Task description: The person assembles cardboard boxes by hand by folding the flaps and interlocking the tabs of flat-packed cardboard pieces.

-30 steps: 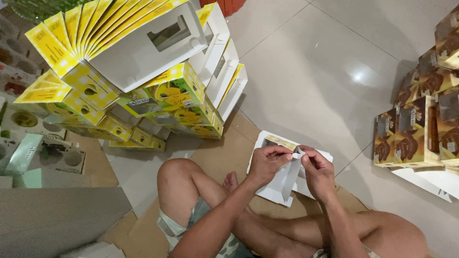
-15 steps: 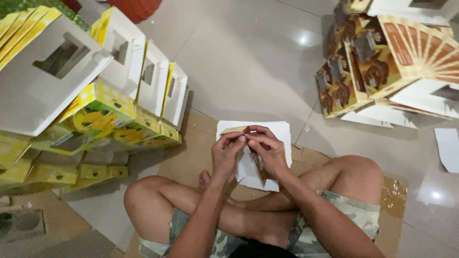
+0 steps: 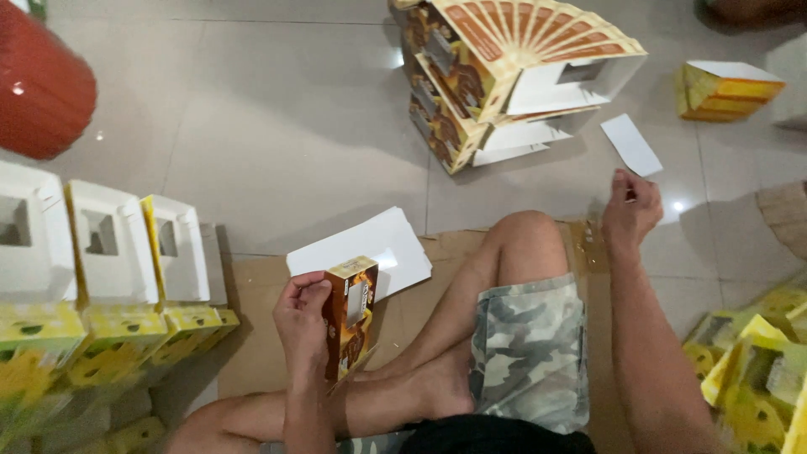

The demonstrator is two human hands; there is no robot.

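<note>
Glossy pale floor tiles [image 3: 277,160] fill the background, with a flattened sheet of brown cardboard [image 3: 261,336] laid over them beneath the seated person's crossed legs.

A small brown carton [image 3: 350,317] with a clear window panel stands upright above the cardboard, near the person's left knee. The left hand [image 3: 303,324] grips it along its left edge, thumb and fingers pressed around the carton. Just behind the carton, a white flat card blank [image 3: 370,250] lies partly on the cardboard and partly on the tiles.

The right hand [image 3: 630,210] is extended well apart from the carton, past the right knee, fingers curled together over the tiles; whether it pinches anything cannot be told. A small white card piece [image 3: 631,145] lies near it.

Farther out, a stack of brown cartons [image 3: 496,76], with flat blanks fanned on top, sits at the upper centre. A single yellow box [image 3: 727,88] rests at the upper right. White-and-yellow cartons [image 3: 109,269] line the left side, yellow cartons [image 3: 756,370] the lower right, and a red round container [image 3: 38,84] occupies the upper left.
</note>
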